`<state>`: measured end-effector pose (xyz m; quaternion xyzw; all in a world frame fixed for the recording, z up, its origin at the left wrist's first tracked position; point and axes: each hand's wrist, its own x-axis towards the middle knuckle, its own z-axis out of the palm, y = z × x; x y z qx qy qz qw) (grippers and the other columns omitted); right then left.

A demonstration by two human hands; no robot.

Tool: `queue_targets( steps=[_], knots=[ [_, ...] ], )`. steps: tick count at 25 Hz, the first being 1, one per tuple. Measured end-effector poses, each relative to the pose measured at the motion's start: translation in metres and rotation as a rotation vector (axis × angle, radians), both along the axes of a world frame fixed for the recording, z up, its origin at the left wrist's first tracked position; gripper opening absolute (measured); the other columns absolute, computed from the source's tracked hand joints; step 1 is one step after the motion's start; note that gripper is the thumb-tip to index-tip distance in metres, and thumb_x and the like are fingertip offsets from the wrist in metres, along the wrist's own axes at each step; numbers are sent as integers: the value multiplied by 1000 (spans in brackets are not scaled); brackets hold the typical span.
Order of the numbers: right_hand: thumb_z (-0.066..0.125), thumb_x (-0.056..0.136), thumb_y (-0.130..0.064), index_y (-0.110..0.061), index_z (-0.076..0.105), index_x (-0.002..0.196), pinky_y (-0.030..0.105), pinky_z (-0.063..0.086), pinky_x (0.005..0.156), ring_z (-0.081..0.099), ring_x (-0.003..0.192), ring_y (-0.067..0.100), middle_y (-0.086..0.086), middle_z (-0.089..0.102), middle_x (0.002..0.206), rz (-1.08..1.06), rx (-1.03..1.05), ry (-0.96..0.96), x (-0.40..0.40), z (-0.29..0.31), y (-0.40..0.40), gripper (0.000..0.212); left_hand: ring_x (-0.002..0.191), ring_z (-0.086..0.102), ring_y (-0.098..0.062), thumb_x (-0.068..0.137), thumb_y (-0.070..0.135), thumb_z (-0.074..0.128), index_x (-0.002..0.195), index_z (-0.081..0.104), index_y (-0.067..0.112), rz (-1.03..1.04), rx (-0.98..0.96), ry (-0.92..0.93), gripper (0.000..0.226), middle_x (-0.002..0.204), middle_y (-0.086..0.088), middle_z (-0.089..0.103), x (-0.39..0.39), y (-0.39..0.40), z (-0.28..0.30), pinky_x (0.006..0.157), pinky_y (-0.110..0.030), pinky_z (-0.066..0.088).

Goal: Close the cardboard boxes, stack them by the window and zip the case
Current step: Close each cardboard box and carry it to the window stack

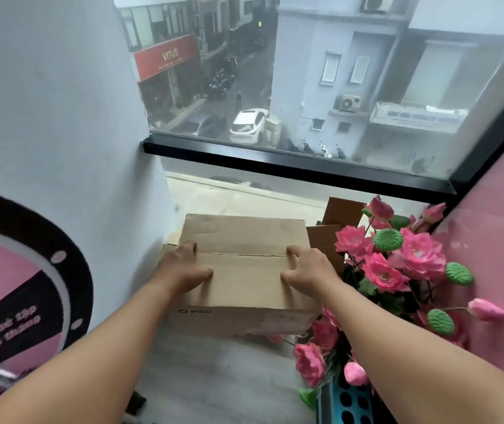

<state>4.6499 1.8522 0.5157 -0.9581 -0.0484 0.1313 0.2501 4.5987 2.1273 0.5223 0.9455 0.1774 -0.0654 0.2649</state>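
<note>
Single head-worn view, angled forward and down, close over the cardboard box (241, 264) beneath the window (321, 87).

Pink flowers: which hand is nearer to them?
Right. The right hand rests on the closed cardboard box at its right edge, just beside the pink flowers. The left hand is on the box's far left edge, away from them.
</note>
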Motion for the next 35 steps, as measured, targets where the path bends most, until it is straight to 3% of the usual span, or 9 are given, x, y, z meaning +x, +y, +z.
queue_targets(
  steps=[4, 13, 18, 22, 25, 31, 35],
  knots=[
    [68, 77, -35, -26, 53, 142, 34, 42, 101, 48, 130, 28, 11, 58, 135, -28, 2, 40, 71, -24, 4, 67, 109, 58, -29, 72, 45, 70, 123, 53, 20, -29, -2, 28, 60, 117, -7, 61, 78, 7, -21, 81, -31, 45],
    [68, 73, -47, -33, 53, 138, 34, 45, 94, 56, 116, 31, 15, 57, 126, -87, -27, 94, 217, -89, 6, 68, 115, 53, -26, 75, 34, 74, 134, 51, 22, -59, -64, 69, 65, 127, -8, 58, 242, 18, -85, 81, -25, 36],
    [71, 73, -48, -31, 53, 142, 35, 47, 101, 55, 124, 30, 12, 58, 134, -136, -3, 162, 266, -148, 13, 73, 118, 54, -24, 72, 31, 77, 132, 54, 24, -95, -45, 88, 64, 128, -4, 61, 309, 29, -140, 85, -24, 38],
    [71, 69, -46, -37, 55, 131, 32, 48, 88, 60, 107, 31, 8, 55, 116, -240, -50, 207, 285, -206, 8, 65, 111, 59, -25, 69, 33, 78, 126, 59, 29, -158, -32, 114, 60, 122, -1, 66, 340, 24, -204, 79, -25, 39],
    [72, 69, -43, -38, 50, 125, 30, 42, 78, 52, 88, 25, 4, 45, 103, -254, -107, 295, 298, -258, 4, 61, 112, 60, -26, 69, 30, 76, 126, 61, 29, -212, -27, 165, 59, 124, -1, 67, 349, 19, -266, 82, -27, 40],
    [70, 71, -29, -32, 50, 123, 28, 37, 77, 45, 90, 23, 8, 54, 111, -275, -161, 385, 310, -360, 2, 56, 112, 61, -26, 69, 23, 77, 126, 64, 28, -248, -36, 244, 58, 124, -3, 68, 361, 20, -374, 87, -27, 43],
    [71, 71, -27, -33, 48, 125, 28, 39, 79, 53, 98, 29, 6, 47, 104, -323, -182, 423, 308, -412, 3, 59, 102, 60, -29, 72, 18, 73, 120, 61, 26, -303, -31, 277, 50, 109, -7, 69, 367, 19, -427, 73, -29, 41]
  ],
)
